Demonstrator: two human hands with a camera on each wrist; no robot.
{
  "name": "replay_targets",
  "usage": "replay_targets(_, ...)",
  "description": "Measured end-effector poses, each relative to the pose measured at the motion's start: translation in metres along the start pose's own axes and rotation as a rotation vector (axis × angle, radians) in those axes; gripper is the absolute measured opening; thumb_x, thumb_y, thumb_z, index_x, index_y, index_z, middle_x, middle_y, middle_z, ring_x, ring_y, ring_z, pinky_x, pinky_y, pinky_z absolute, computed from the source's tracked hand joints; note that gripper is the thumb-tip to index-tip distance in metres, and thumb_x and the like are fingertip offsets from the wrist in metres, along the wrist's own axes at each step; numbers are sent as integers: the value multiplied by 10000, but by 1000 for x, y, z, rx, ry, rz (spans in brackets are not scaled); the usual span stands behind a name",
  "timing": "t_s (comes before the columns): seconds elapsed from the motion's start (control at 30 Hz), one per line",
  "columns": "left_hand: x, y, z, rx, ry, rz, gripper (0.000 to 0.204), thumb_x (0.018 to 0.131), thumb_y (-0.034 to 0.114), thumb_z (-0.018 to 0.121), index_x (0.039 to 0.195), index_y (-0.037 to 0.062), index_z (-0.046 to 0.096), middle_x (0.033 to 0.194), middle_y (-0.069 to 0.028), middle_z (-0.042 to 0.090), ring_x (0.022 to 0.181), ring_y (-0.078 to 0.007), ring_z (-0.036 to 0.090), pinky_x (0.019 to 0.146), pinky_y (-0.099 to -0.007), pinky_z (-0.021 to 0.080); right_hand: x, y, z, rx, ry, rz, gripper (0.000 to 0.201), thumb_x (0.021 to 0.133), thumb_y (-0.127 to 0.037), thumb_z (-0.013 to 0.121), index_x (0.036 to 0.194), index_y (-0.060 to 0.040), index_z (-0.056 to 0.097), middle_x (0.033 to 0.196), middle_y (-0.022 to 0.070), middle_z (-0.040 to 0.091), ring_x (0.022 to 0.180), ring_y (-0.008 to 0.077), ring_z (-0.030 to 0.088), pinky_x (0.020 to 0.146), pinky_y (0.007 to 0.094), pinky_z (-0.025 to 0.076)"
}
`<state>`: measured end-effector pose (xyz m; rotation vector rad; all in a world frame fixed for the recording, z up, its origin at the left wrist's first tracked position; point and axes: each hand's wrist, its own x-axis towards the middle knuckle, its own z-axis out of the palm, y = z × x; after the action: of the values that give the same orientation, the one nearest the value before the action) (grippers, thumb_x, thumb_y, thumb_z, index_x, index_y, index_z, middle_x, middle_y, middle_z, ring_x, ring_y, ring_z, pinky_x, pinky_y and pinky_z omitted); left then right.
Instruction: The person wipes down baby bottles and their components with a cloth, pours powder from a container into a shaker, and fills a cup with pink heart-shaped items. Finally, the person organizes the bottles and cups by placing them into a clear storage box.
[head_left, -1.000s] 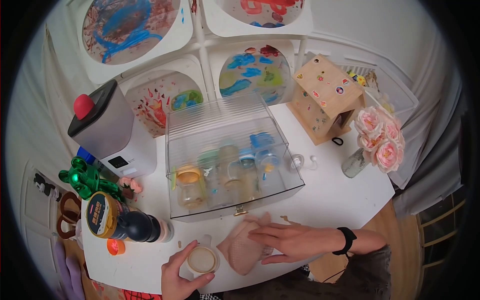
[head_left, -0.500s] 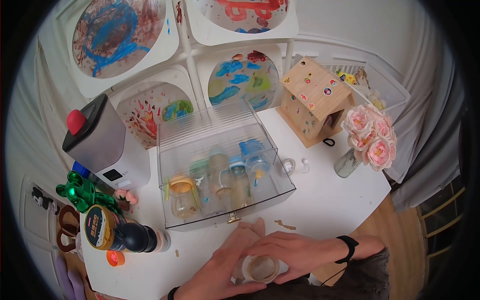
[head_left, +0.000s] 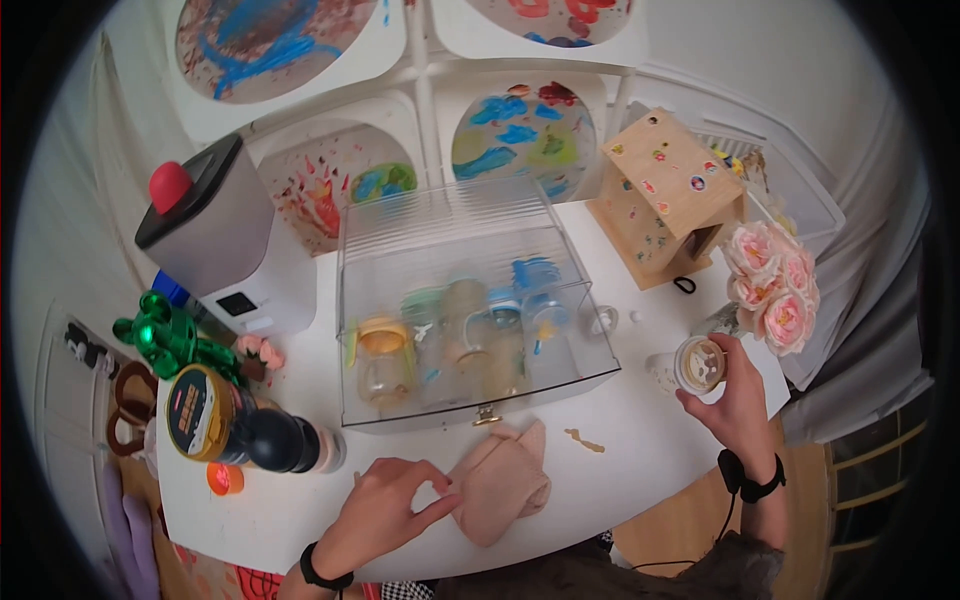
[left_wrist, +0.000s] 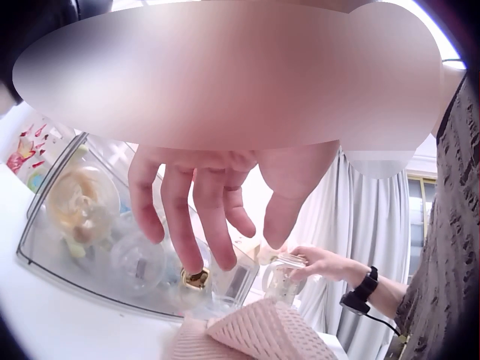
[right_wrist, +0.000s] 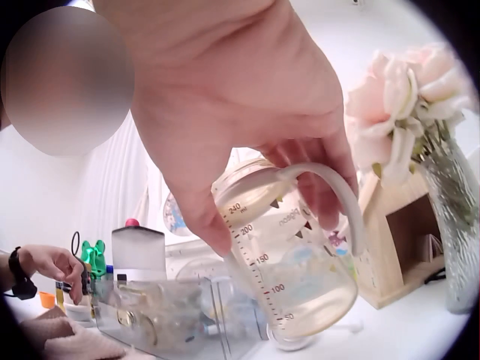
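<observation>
At the right of the table in the head view, my right hand (head_left: 740, 398) grips a clear baby bottle (head_left: 699, 367) near its top. The right wrist view shows this bottle (right_wrist: 292, 262) tilted, with a pale handle and measuring marks on its side. My left hand (head_left: 388, 508) holds nothing, its fingers loosely bent beside a crumpled pink cloth (head_left: 497, 490). In the left wrist view, the fingers of my left hand (left_wrist: 217, 187) hang spread above the cloth (left_wrist: 262, 334).
A see-through box (head_left: 480, 405) with several bottles inside stands mid-table. To the right are a wooden house (head_left: 665, 190) and a vase of pink roses (head_left: 775, 285). A tall grey-white appliance (head_left: 235, 240), a green figure (head_left: 170, 335) and a dark bottle (head_left: 275, 447) stand left.
The bottle was by my left hand, then between both hands over the cloth. My right hand has carried it right, towards the vase; my left hand has let go and drawn left.
</observation>
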<state>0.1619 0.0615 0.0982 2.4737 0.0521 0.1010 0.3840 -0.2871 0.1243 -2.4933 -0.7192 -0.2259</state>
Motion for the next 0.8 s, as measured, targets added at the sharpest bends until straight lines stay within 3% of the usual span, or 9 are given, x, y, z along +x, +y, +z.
replay_targets(0.1,2,-4,12,-139,-67,80,214,890,239,757,881,61,639,774,-110,694,762,-341,675,754,-430,528,9,18,18,29,-79,43,691,708,-123,856,1276,-2,480,1091,197,673,991,345,697,842,391,565)
replay_targets(0.2,-3,-10,17,-43,-193,83,182,883,218,768,898,74,658,843,-72,722,783,-314,683,777,-399,530,14,32,33,81,-143,31,681,730,-107,845,1285,6,468,1105,207,672,997,351,694,852,392,567)
replay_targets(0.8,-10,-10,15,-15,-175,18,198,909,228,740,913,52,649,859,-105,716,815,-328,688,791,-415,537,18,47,62,125,-62,3,760,781,-126,835,1397,-5,407,1225,223,618,1134,361,623,973,409,506)
